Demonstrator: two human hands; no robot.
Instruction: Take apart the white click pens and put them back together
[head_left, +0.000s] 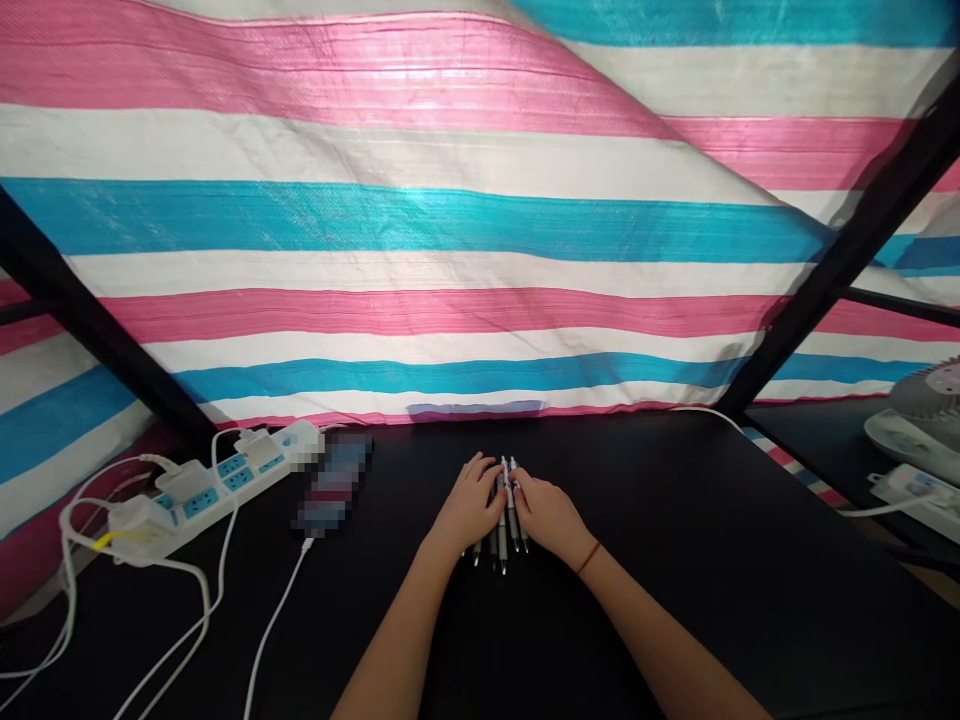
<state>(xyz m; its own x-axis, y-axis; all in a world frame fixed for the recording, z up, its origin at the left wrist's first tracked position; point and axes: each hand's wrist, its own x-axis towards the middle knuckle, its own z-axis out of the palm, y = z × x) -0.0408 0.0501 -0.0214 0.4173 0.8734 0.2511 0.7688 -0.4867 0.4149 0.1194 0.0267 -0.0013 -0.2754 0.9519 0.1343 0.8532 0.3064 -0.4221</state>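
Sheet (pixel 465 225) bright, glare upper centre | tabletop (pixel 675 530) dim | phone (pixel 335 484) pixelated

Pens (pixel 502 540) — grey-white; sheeting (pixel 450 225) — pink, white, blue stripes; black tabletop (pixel 675 500)

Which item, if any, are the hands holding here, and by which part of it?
Cannot tell for sure: the left hand lies over some pens, and the right hand meets others toward their far ends, but any grip is hidden.

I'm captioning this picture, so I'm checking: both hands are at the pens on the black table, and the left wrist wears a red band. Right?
Not quite: the head view shows the red band on the right wrist, not the left wrist. The rest stands.
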